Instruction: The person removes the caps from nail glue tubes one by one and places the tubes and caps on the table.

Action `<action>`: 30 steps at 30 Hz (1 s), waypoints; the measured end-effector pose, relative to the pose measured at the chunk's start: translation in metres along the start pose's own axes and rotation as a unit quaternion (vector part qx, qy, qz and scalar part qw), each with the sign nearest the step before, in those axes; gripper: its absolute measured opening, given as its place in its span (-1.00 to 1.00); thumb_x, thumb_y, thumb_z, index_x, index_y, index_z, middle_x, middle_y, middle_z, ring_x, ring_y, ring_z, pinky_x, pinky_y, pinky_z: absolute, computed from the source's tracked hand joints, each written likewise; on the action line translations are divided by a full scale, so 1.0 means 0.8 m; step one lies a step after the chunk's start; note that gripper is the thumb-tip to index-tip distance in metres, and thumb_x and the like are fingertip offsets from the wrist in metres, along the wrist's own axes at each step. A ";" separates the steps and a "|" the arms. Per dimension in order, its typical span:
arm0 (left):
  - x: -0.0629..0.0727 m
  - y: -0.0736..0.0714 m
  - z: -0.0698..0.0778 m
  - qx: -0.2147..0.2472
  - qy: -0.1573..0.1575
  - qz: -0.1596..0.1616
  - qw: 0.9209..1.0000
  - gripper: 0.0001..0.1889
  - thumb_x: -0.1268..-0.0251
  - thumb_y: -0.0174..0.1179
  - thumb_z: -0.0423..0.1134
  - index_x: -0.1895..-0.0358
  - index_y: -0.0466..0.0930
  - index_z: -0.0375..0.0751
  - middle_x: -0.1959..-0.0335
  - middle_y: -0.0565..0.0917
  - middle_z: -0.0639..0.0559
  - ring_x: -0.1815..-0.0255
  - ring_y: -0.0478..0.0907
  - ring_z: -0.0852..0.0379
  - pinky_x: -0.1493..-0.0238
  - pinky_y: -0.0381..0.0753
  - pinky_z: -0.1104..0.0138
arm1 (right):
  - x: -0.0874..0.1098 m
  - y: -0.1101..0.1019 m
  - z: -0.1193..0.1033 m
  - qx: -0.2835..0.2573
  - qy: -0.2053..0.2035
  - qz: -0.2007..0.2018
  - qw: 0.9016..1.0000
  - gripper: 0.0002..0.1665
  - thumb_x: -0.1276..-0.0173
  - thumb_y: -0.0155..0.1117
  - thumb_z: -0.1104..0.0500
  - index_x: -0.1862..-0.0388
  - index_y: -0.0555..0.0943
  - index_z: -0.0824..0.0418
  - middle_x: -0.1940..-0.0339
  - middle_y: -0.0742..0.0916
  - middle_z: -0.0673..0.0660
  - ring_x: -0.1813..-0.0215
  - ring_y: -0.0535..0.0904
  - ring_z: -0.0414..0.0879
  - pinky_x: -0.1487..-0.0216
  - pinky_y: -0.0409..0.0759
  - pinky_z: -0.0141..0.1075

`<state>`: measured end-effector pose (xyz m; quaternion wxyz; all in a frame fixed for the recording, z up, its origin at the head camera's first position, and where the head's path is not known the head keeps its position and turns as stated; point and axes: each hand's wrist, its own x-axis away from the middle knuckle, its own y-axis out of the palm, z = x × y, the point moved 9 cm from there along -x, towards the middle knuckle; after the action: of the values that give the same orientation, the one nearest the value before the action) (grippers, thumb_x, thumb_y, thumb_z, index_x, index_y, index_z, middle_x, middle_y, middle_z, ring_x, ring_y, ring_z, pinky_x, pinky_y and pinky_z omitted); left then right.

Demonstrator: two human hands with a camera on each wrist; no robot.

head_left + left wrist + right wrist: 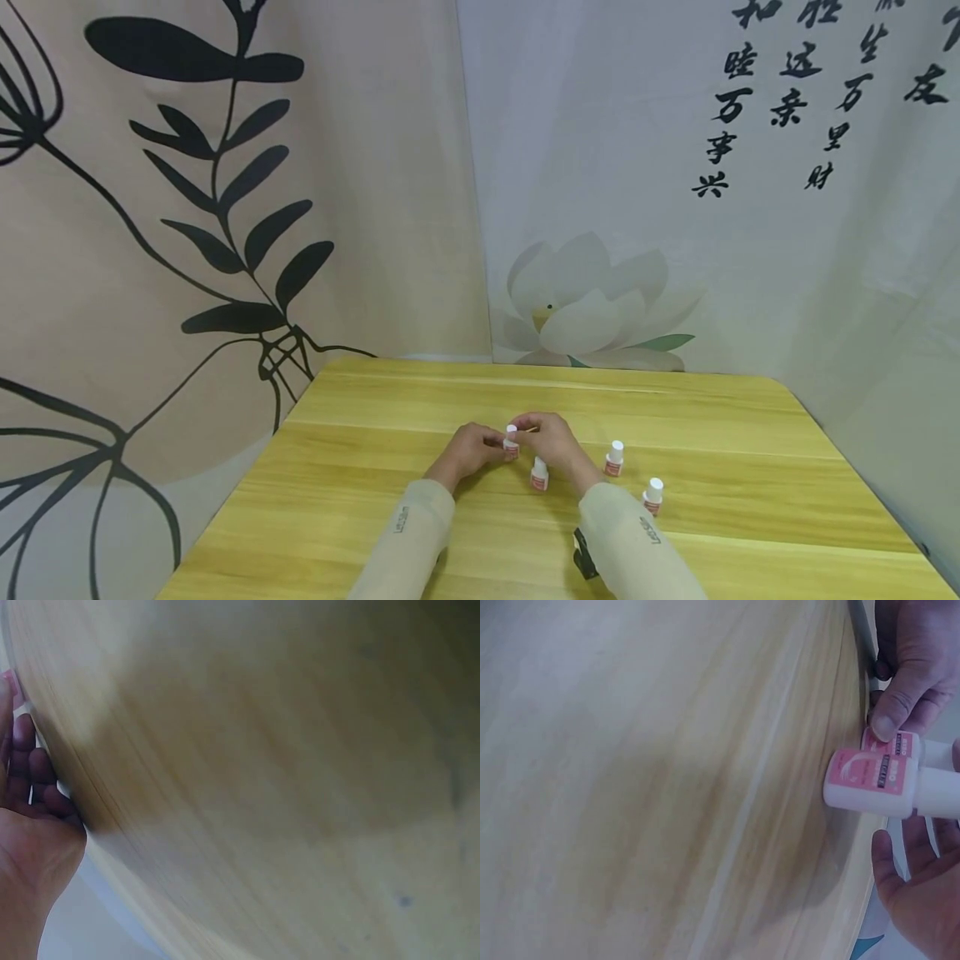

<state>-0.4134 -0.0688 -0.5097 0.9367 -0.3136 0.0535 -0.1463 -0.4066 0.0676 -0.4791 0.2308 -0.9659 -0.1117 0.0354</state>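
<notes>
Between both hands, toward the middle of the table, is a small white bottle point(512, 451) with a pink-red label. My left hand point(471, 451) pinches its body, the thumb lying on the label in the right wrist view. The fingertips of my right hand point(551, 439) pinch its white cap point(512, 430). A second, matching bottle point(539, 475) stands upright just in front of the hands; in the right wrist view this nearer bottle point(870, 780) partly covers the held one point(891, 742). The left wrist view catches only my left hand point(37, 851) and a pink label edge point(13, 686).
To the right of the right forearm stand two more capped bottles, one farther back point(614, 460) and one nearer point(652, 497), partly behind the sleeve. The wooden table point(345, 467) ends at a printed curtain point(390, 208). A black device point(584, 556) sits at the right sleeve.
</notes>
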 end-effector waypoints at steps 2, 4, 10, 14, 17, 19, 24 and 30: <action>0.001 0.000 0.001 0.003 -0.002 -0.001 1.000 -0.80 -0.19 0.43 -0.09 0.19 0.81 -0.07 0.24 0.75 0.15 0.12 0.59 0.15 -0.06 0.56 0.09 | 0.001 0.000 -0.001 -0.003 -0.001 -0.001 1.000 -0.76 -0.34 0.39 0.11 0.08 0.70 0.19 0.13 0.73 0.04 0.09 0.60 -0.05 0.03 0.58 -0.10; 0.001 -0.001 0.002 0.003 0.000 -0.001 1.000 -0.80 -0.19 0.43 -0.09 0.19 0.81 -0.07 0.24 0.75 0.15 0.13 0.59 0.15 -0.05 0.56 0.08 | 0.001 -0.001 -0.002 -0.004 -0.001 -0.002 1.000 -0.75 -0.33 0.40 0.10 0.07 0.69 0.18 0.12 0.73 0.04 0.07 0.61 -0.04 0.01 0.58 -0.09; 0.003 -0.001 0.005 -0.006 0.005 -0.001 1.000 -0.81 -0.20 0.42 -0.11 0.19 0.81 -0.09 0.24 0.75 0.13 0.13 0.58 0.14 -0.05 0.56 0.08 | 0.001 -0.002 -0.004 0.001 -0.006 0.000 1.000 -0.83 -0.33 0.40 0.11 0.16 0.71 0.16 0.17 0.74 0.01 0.08 0.60 -0.04 0.02 0.57 -0.09; 0.002 -0.001 0.005 -0.010 0.009 0.001 1.000 -0.83 -0.20 0.42 -0.13 0.20 0.81 -0.10 0.25 0.75 0.12 0.14 0.58 0.15 -0.05 0.56 0.08 | 0.001 -0.001 -0.004 0.003 -0.013 -0.001 1.000 -0.82 -0.34 0.39 0.13 0.15 0.71 0.18 0.18 0.75 0.02 0.10 0.60 -0.06 0.04 0.57 -0.11; 0.002 -0.001 0.004 -0.006 0.009 0.002 1.000 -0.83 -0.20 0.43 -0.13 0.20 0.81 -0.09 0.25 0.75 0.12 0.14 0.58 0.16 -0.04 0.56 0.09 | 0.000 -0.001 -0.004 0.000 -0.013 0.000 1.000 -0.82 -0.34 0.38 0.15 0.12 0.72 0.19 0.17 0.75 0.03 0.12 0.60 -0.07 0.04 0.57 -0.14; 0.001 -0.001 0.004 -0.002 0.008 0.002 1.000 -0.82 -0.20 0.42 -0.13 0.20 0.81 -0.10 0.25 0.75 0.12 0.15 0.58 0.16 -0.03 0.57 0.10 | -0.001 -0.001 -0.003 -0.002 -0.013 0.002 1.000 -0.82 -0.35 0.38 0.17 0.12 0.72 0.20 0.16 0.75 0.03 0.13 0.60 -0.07 0.05 0.58 -0.14; 0.001 -0.001 0.004 0.003 0.011 0.003 1.000 -0.82 -0.20 0.42 -0.14 0.19 0.81 -0.11 0.25 0.75 0.11 0.15 0.58 0.15 -0.03 0.57 0.09 | -0.001 -0.001 -0.003 -0.003 -0.007 0.001 1.000 -0.78 -0.35 0.37 0.18 0.06 0.71 0.22 0.13 0.74 0.06 0.10 0.61 -0.05 0.03 0.58 -0.12; 0.002 -0.001 0.003 -0.001 0.004 0.001 1.000 -0.83 -0.20 0.43 -0.11 0.20 0.81 -0.06 0.24 0.75 0.16 0.13 0.57 0.17 -0.06 0.55 0.10 | -0.002 -0.003 0.001 -0.004 0.008 0.006 1.000 -0.76 -0.33 0.40 0.13 0.08 0.69 0.19 0.15 0.73 0.03 0.07 0.61 -0.04 0.01 0.58 -0.11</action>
<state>-0.4119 -0.0681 -0.5076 0.9362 -0.3141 0.0575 -0.1465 -0.4083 0.0699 -0.4789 0.2274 -0.9678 -0.1039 0.0290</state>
